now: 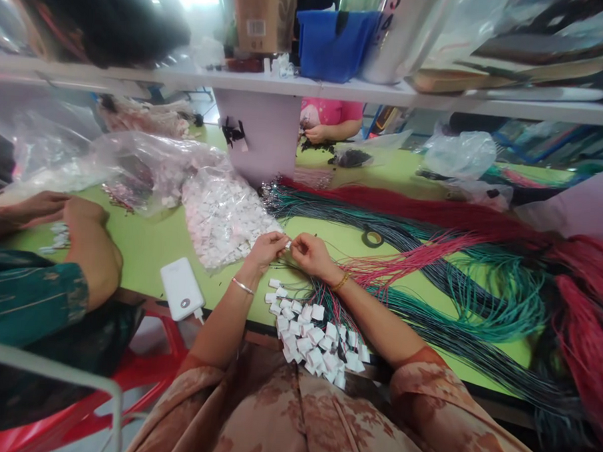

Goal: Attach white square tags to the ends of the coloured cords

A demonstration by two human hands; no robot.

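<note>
My left hand point(268, 248) is closed in a pinch on a small white connector point(288, 245) over the green table. Close against its right side, my right hand point(311, 254) also pinches, its fingertips at the connector; whether they hold a wire is too small to tell. Below my hands lies a pile of white connectors point(314, 340) with thin wires, at the table's front edge. A clear bag of white connectors point(222, 216) rests just left and beyond my hands. Red wires point(404, 260) and green wires point(508, 288) spread to the right.
A roll of dark tape point(372, 238) lies among the wires. The white power bank point(182, 289) is at the front left edge. A co-worker's arms point(88, 243) rest at the far left. Across the table another person's arm point(336, 129) shows under a shelf point(268, 83) holding a blue bin point(336, 46).
</note>
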